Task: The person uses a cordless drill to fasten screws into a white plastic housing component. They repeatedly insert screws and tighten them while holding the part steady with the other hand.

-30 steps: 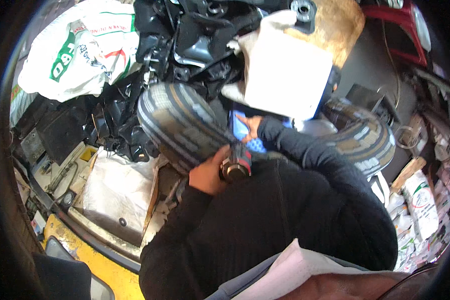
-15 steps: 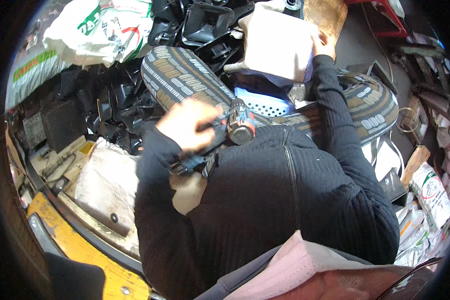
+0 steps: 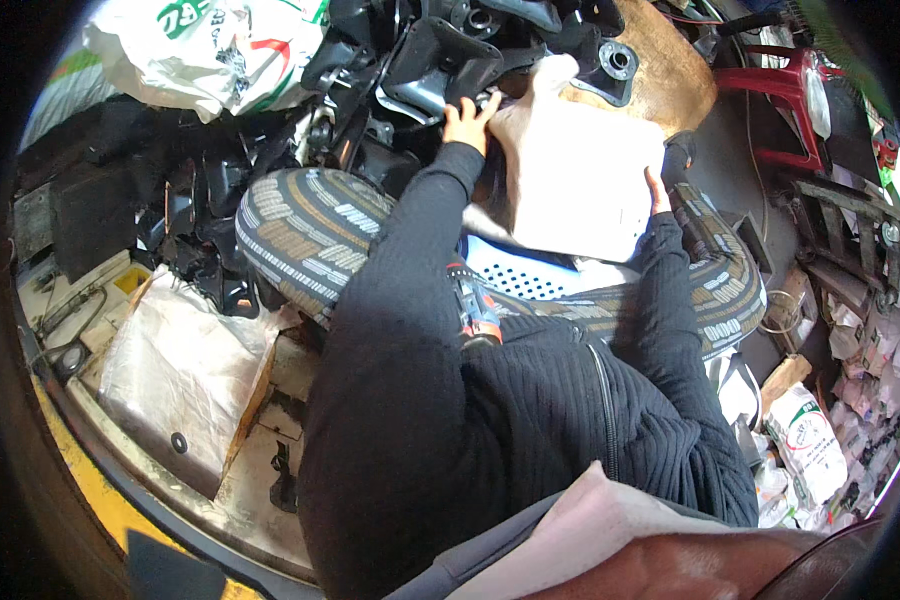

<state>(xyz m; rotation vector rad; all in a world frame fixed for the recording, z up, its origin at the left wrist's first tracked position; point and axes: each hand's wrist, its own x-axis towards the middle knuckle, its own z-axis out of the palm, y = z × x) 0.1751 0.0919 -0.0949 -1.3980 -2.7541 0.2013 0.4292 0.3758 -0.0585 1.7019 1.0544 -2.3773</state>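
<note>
Both hands clamped on white sheet [image 3: 580, 180] at upper centre of frame: left hand [image 3: 467, 122] gripping its upper-left corner beside black plastic parts [image 3: 440, 60], right hand [image 3: 658, 192] holding its right edge. Below sheet, blue perforated basket [image 3: 525, 280] between patterned knees. Red-handled tool [image 3: 475, 310] tucked at lap. White plastic bag [image 3: 210, 50] at upper left; red stool [image 3: 780, 90] at upper right.

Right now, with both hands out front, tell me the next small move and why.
Probably draw the white bag a little toward your lap. The right hand already grips its right edge, while the left hand sits at its upper left corner against the black plastic parts. The bag lies partly over the blue perforated basket between your knees, so a short pull should free it from the pile.
</note>
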